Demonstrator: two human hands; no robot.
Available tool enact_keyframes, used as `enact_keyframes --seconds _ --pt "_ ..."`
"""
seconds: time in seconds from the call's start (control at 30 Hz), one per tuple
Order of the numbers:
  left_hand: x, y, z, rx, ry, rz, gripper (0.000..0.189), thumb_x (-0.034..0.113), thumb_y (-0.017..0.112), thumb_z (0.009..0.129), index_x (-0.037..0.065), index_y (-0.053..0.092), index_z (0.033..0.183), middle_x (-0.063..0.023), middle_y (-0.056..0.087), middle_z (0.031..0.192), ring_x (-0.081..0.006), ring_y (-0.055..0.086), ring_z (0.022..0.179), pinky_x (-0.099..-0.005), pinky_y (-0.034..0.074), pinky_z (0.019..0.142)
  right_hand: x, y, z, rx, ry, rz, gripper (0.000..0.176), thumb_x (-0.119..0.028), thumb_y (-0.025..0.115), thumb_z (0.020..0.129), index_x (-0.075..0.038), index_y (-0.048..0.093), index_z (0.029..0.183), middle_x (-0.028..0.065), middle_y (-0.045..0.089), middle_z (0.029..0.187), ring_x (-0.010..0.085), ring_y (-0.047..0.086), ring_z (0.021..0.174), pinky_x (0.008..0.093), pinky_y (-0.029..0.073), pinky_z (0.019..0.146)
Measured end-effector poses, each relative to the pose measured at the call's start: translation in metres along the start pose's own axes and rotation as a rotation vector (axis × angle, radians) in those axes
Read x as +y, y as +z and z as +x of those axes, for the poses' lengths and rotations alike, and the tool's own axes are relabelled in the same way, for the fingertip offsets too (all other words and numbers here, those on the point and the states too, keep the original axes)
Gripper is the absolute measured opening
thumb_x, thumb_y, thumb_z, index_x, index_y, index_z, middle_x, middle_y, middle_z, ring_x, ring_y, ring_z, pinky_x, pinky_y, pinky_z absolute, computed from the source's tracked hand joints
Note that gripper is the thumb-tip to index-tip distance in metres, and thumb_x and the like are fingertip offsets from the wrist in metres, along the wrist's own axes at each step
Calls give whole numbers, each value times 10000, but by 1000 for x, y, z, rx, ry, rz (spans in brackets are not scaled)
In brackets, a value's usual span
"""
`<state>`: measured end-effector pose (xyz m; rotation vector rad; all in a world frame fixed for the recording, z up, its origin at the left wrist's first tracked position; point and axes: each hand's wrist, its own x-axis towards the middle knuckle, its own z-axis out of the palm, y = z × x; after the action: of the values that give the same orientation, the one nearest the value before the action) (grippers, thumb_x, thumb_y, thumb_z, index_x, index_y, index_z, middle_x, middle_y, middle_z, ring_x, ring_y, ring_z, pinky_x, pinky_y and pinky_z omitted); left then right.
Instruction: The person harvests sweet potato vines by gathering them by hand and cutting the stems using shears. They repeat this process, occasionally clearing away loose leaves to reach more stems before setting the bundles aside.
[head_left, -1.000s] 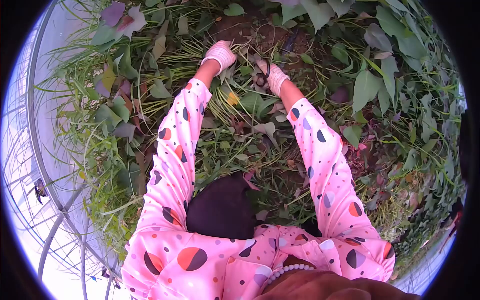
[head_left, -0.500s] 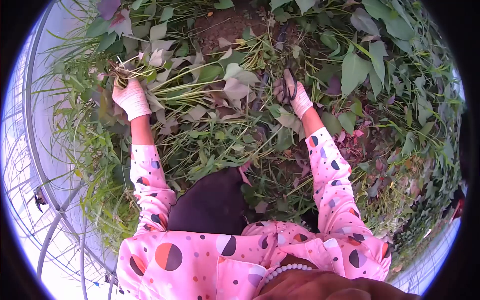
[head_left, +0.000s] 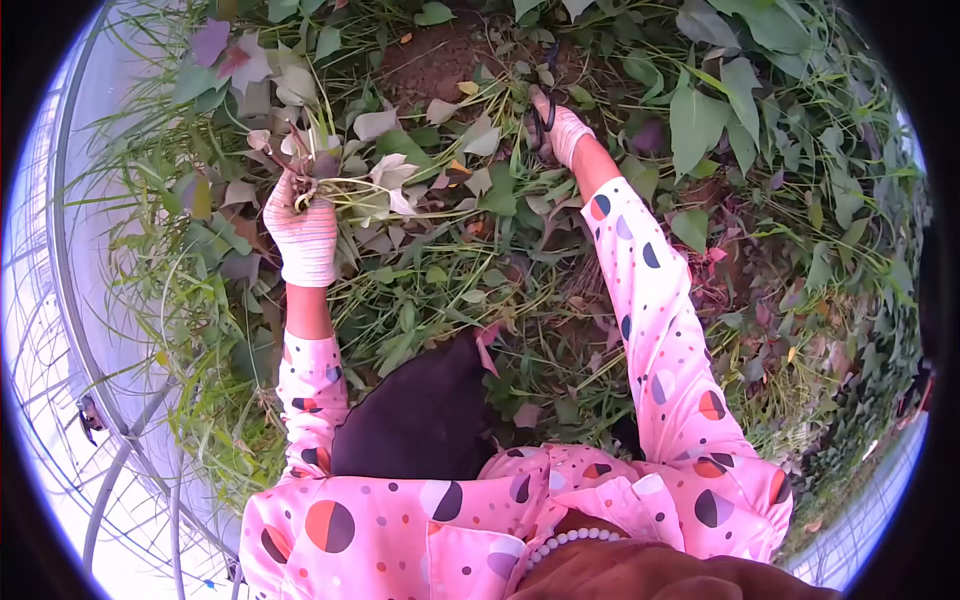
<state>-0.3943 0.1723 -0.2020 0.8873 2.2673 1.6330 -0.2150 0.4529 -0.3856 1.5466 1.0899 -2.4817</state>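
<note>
My left hand, in a pale striped glove, is closed around a bunch of leafy vine cuttings. Their cut stem ends stick up above the fist, and leaves trail to the right. Farther forward, my right hand, also gloved, grips scissors with black handle loops. The scissors are among vine stems at the edge of a bare soil patch; their blades are mostly hidden by the hand and the greenery.
Dense vines with broad green leaves and grass surround both hands. A dark cloth covers my knee area. At the left stands a curved metal frame with pale sheeting. Cut stems and greyish leaves lie between the hands.
My left hand has moved right and slightly back, its bunch now more upright. My right hand with the scissors has reached forward and left. The long stems stretched between the hands have shifted.
</note>
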Motion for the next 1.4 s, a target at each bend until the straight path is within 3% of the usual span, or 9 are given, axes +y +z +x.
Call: enact_keyframes --seconds 0.17,0.37,0.43,0.63,0.7,0.9,1.0,1.17,1.4 --pt "62 32 -8 -243 -214 -61 220 34 604 858 -20 628 1070 -3 655 847 -49 560 720 -212 476 683 -2 5 4 168 -144 -306 575 -612 540 805 -76 611 1000 43 573 775 182 516 688 364 413 615" --pt "81 29 -18 -573 -526 -85 174 80 597 840 6 646 990 -21 663 763 -54 602 654 -201 475 584 13 3 -20 138 -89 -219 538 -628 508 821 -101 577 736 23 534 611 138 392 415 305 304 411" --pt "105 39 -22 -644 -574 -59 273 203 692 811 -8 624 972 -113 671 748 -153 643 609 -273 526 550 7 0 -27 -26 41 -192 583 -678 459 818 -113 582 738 8 509 595 130 359 412 295 284 411" --pt "111 60 -38 -895 -699 -90 240 216 742 760 16 619 806 -38 620 662 -91 573 537 -238 438 495 11 -5 24 9 -73 -74 619 -678 421 832 -94 611 909 76 608 715 182 488 555 332 380 522" --pt "106 68 -43 -889 -773 -166 235 225 734 767 24 613 761 -22 608 651 -82 560 555 -243 428 497 15 -7 35 -47 -73 28 750 -717 503 770 -91 579 1175 129 637 1028 280 577 791 410 440 676" --pt "85 82 -56 -993 -846 -220 230 248 720 770 42 632 818 16 593 704 -68 539 638 -252 445 577 26 -3 41 287 -266 -370 580 -568 542 821 -33 650 1017 183 651 925 247 612 759 370 471 693" --pt "74 88 -63 -818 -930 -372 218 213 695 787 46 637 914 23 605 771 -79 557 704 -253 456 625 11 3 -24 116 -230 -323 472 -456 556 854 -2 625 745 74 559 519 161 508 399 295 424 455" --pt "41 104 -85 -518 -959 -535 205 148 635 847 21 616 1007 -33 636 760 -106 575 652 -241 463 599 -13 -50 -14 749 -693 -824 358 -347 584 828 -75 615 1060 184 658 944 382 608 907 431 474 799" --pt "23 107 -85 -294 -978 -482 136 75 650 758 14 622 876 -37 599 676 -141 542 556 -275 439 527 -19 -52 -22 479 -372 -1262 429 -349 602 800 -77 594 1133 205 635 1016 372 595 975 409 471 857"
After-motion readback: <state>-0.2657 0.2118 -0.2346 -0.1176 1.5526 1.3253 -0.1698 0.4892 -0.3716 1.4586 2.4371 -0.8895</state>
